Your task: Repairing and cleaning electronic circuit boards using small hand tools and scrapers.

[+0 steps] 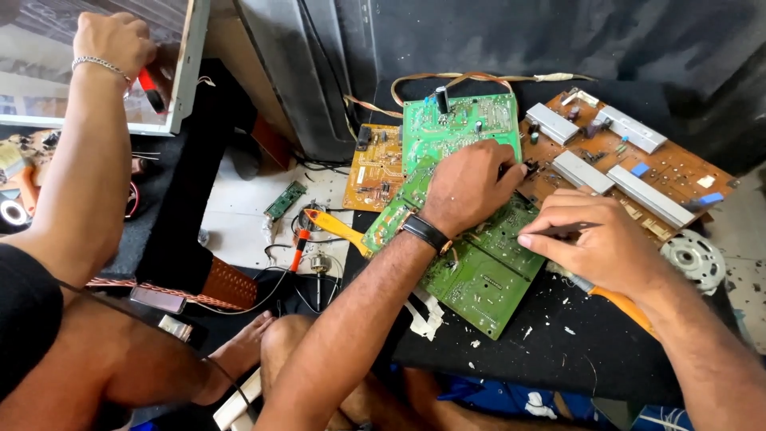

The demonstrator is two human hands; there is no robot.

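Black cloth (511, 351) covers the low work surface, speckled with white scraps, with a dark wall behind it. On it lies a large green circuit board (479, 279), and the person's left hand (471, 185) rests palm-down on that board, fingers bent and pressed against its upper part; whether anything is pinched under them cannot be told. A black watch (425, 232) sits on that wrist. The right hand (606, 239) is closed in a pen-like grip around a slim tool with an orange handle (626, 307), its dark tip (562, 230) pointing left toward the green circuit board, close to the left hand's fingers. Just behind the hands stands a second green board (459, 124), with a small orange board (373, 166) to its left and a wide brown board (638, 160) carrying silver heat sinks to the right. A round metal part (694, 257) lies beyond the right hand. At the far left, another person's hand (112, 40), with a metal bracelet, holds a red-handled tool (150, 88) against a white-framed panel (187, 72). A small green strip board (285, 200) and an orange-handled screwdriver (298, 249) lie among wires on the pale floor between them.
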